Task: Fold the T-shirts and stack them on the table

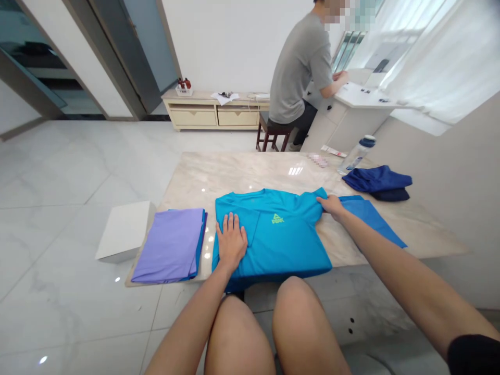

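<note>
A bright blue T-shirt [285,245] with a small yellow-green chest logo lies spread on the marble-look table, its lower part hanging over the near edge. Its left-hand side is folded inward, with the sleeve lying across the front. My left hand [232,240] rests flat on that folded part, fingers apart. At the shirt's other side, my right hand [332,206] pinches the sleeve edge between thumb and fingers. Left of the shirt sits a stack of folded clothes with a lilac garment [170,242] on top. A flat blue garment [367,219] lies under and beyond my right forearm.
A crumpled navy garment [378,179] and a clear water bottle [356,155] stand at the table's right end. Beside the table's left end is a white box [124,229]. Farther back, a person in a grey shirt [300,67] sits on a stool at a white desk [361,99].
</note>
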Motion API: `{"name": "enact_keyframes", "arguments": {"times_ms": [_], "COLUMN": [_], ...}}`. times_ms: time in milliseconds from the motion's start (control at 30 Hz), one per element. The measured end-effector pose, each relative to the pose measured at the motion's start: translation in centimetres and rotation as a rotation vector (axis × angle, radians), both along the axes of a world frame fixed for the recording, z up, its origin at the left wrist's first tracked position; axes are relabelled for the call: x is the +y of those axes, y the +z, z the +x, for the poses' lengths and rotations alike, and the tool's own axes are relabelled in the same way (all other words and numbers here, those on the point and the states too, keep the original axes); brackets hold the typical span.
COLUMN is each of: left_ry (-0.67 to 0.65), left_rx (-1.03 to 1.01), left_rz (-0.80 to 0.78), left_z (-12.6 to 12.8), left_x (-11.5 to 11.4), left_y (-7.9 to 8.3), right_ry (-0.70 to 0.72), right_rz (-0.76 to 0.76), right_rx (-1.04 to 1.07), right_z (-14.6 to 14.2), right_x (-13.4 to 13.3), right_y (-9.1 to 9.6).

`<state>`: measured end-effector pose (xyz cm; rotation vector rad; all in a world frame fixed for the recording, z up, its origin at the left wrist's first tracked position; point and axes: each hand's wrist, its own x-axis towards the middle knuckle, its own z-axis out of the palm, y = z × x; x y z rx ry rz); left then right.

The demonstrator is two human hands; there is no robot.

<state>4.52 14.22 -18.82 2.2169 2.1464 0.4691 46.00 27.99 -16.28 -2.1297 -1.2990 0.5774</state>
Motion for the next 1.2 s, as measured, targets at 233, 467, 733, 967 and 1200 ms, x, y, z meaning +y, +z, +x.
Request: {"name": "enact_keyframes", "arguments": {"times_ms": [233,467,733,967,1200], "left_ry": [-0.013,-0.044,-0.036,-0.019,0.007], "left_rx": [0.011,0.070,0.021,-0.025,0.012], "left_rz": [0.007,0.007,0.037,0.066,0.094], "left_z": [0.1,0.7,0.8,0.8,1.1], "left_x": [0.0,-2.0,-2.4,-2.4,-2.8], "left_y": [-0.2,-0.4,-0.5,-1.0,-0.1], "right_ry": [0.015,0.119,0.243,0.493,0.855], "right_rz": [0.021,0.044,-0.084,-0.172,-0.268], "right_rx": [-0.127,-0.316,-0.654,-0.674,-0.326], "right_z": [2.6,2.8,-4.6,-13.4,-17.6], "right_x": [-4.9,-8.0,-8.0,-8.6,-8.7], "right_y": [0.0,2.9,9.0,9.7,9.5]}}
